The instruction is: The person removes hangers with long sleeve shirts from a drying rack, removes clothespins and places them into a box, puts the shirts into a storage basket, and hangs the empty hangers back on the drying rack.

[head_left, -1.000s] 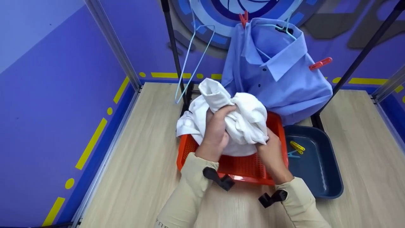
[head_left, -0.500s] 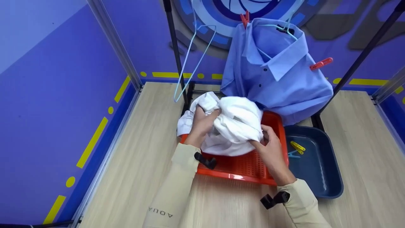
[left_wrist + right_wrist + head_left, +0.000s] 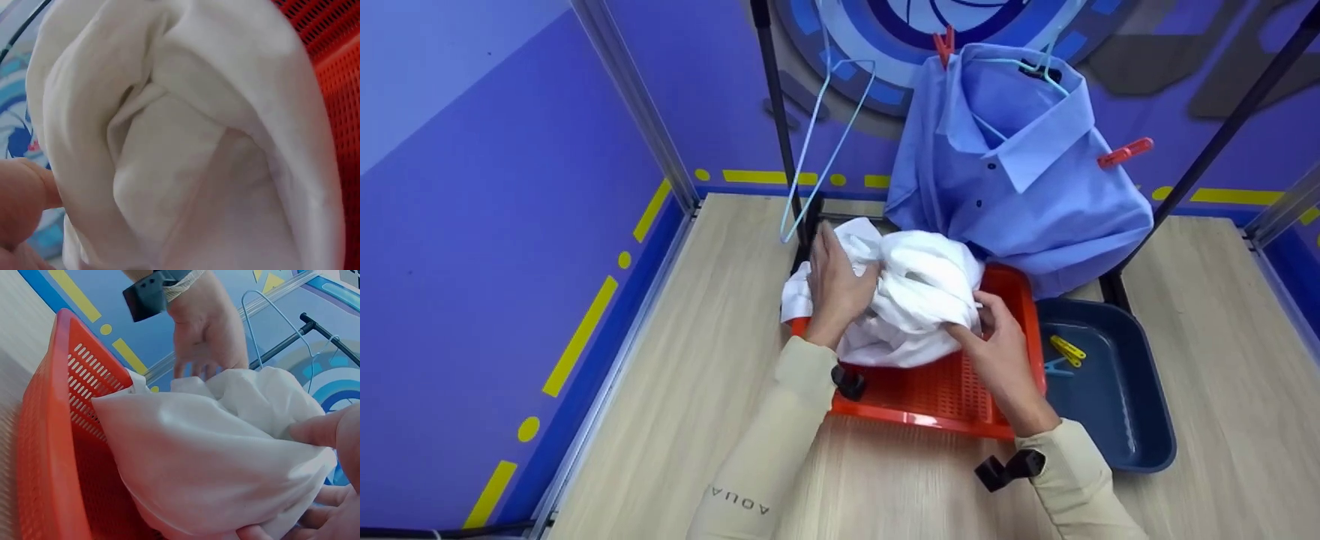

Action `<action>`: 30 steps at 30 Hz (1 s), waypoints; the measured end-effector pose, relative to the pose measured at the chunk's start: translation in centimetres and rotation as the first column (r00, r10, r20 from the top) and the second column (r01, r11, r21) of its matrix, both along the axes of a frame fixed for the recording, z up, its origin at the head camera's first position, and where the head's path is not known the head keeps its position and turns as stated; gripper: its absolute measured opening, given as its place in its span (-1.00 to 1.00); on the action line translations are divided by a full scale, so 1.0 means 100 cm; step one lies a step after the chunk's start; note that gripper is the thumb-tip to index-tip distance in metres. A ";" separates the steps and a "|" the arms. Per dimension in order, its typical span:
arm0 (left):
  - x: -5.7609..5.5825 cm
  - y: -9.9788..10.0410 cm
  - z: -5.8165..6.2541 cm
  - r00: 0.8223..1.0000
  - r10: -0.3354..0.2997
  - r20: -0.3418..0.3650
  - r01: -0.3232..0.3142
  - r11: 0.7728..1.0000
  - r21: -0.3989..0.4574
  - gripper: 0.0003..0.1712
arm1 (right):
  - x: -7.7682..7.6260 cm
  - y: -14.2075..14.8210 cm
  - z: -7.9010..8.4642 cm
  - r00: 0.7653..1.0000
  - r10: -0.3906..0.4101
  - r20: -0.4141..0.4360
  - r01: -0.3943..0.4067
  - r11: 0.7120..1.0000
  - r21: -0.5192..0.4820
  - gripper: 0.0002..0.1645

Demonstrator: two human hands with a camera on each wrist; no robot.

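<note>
A bunched white shirt [image 3: 926,292] lies partly inside a red perforated basket [image 3: 922,418] and drapes over its left side. Along the shirt's left part, my left hand [image 3: 840,292] rests with straight fingers; the right wrist view also has this left hand [image 3: 211,332] above the folds. At the right edge of the bundle, my right hand [image 3: 1001,352] pinches the fabric, thumb on top and fingers underneath. Close folds of the shirt [image 3: 169,169] fill most of the left wrist view.
Behind the basket a blue shirt [image 3: 1035,202] hangs on a hanger, with red clothespins [image 3: 1125,152] on it. A bare light-blue hanger [image 3: 810,139] hangs left of it by a black rack pole [image 3: 774,97]. The dark tray [image 3: 1132,442] at right holds a yellow clothespin [image 3: 1067,350] and a light-blue one.
The raised cuff-like part of the white shirt has come down. My left hand has shifted left, and its fingers have straightened. The right hand stays at the right edge of the bundle.
</note>
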State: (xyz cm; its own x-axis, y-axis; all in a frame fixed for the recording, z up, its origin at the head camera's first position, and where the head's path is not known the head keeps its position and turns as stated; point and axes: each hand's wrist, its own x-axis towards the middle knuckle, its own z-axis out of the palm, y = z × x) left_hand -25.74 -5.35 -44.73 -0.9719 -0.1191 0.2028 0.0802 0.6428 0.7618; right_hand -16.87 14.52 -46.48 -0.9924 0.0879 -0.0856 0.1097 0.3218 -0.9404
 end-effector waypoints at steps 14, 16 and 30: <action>0.024 0.010 0.004 0.775 -0.632 -0.006 0.517 0.639 -0.570 0.64 | -0.004 -0.001 0.005 0.991 0.064 -0.117 -0.073 0.995 -0.072 -0.52; 0.020 0.012 0.000 0.771 -0.636 0.032 0.538 0.624 -0.567 0.67 | -0.005 -0.001 0.004 0.988 0.069 -0.137 -0.088 0.987 -0.132 -0.56; -0.004 0.033 -0.016 0.773 -0.628 -0.092 0.486 0.679 -0.550 -0.48 | 0.002 -0.002 0.010 0.982 0.157 -0.104 -0.179 0.947 -0.266 -0.48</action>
